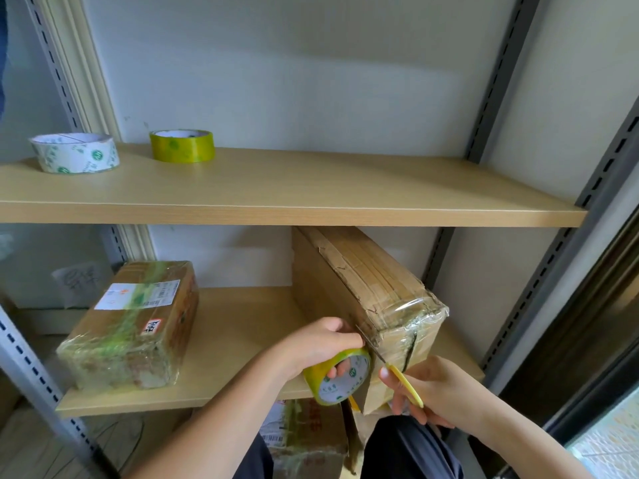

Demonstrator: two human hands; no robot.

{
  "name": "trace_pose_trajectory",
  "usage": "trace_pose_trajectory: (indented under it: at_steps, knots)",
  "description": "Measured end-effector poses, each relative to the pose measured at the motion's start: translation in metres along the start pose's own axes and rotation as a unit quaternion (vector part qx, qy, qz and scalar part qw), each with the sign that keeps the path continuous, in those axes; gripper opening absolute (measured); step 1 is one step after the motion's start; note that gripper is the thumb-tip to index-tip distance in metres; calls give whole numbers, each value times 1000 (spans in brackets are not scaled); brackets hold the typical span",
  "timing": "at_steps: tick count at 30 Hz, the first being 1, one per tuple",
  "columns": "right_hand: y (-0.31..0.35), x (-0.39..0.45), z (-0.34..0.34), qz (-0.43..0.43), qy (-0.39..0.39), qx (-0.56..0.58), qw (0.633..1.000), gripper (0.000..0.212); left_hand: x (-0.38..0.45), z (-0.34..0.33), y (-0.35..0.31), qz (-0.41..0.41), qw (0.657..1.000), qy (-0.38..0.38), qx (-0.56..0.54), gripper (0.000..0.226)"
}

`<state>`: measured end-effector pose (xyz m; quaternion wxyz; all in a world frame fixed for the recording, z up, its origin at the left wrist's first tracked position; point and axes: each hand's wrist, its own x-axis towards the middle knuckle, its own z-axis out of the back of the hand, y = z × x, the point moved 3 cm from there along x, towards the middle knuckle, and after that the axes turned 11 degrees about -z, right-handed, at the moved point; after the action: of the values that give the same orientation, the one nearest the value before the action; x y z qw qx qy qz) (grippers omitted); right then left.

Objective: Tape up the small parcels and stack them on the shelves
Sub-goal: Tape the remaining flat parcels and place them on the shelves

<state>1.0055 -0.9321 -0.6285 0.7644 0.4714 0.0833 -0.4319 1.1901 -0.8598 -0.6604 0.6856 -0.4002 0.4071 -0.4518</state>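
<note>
Your left hand point(321, 344) grips the tape roll point(340, 376), fingers through its core, lower centre of frame, against the long parcel point(366, 305) on the lower shelf point(242, 326). Your right hand point(435, 392) holds yellow-handled scissors point(397, 373); blades at the tape by the parcel's near corner, prob. cutting. Wrapped parcel point(135, 323) sits lower left. Two spare rolls point(74, 152) on upper shelf point(311, 195), upper left.

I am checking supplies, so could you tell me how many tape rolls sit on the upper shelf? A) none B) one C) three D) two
D: a white roll and a yellow-green roll stand apart on the upper shelf; the third roll is in the left hand.
</note>
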Motion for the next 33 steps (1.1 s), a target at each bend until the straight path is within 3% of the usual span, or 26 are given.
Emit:
trace_pose_trajectory:
  at_steps: [9, 17, 20, 24, 26, 31, 33]
  knots:
    - [1, -2, 3, -4, -38, -36, 999, 49, -6, 2, -7, -7, 998, -12, -66, 26]
    - [-6, 7, -22, -54, -4, -22, 998, 32, -18, 9, -1, -24, 999, -16, -29, 18]
    - [-6, 10, -29, -60, 0, -14, 998, 34, -27, 21, -5, -36, 999, -30, -7, 18]
    - [-1, 12, -35, -10, -59, -89, 994, 57, -43, 46, -8, -34, 997, -63, 43, 17]
    - [4, 9, -39, 16, -86, -105, 991, 51, -54, 65, -6, -37, 994, -93, 51, 16]
    - [53, -38, -46, 179, -3, -175, 968, 29, -84, 99, -7, -82, 982, -165, -31, 17]
    - [85, -55, -33, 216, -10, -182, 959, 23, -91, 104, -12, -100, 975, -191, -52, 13]
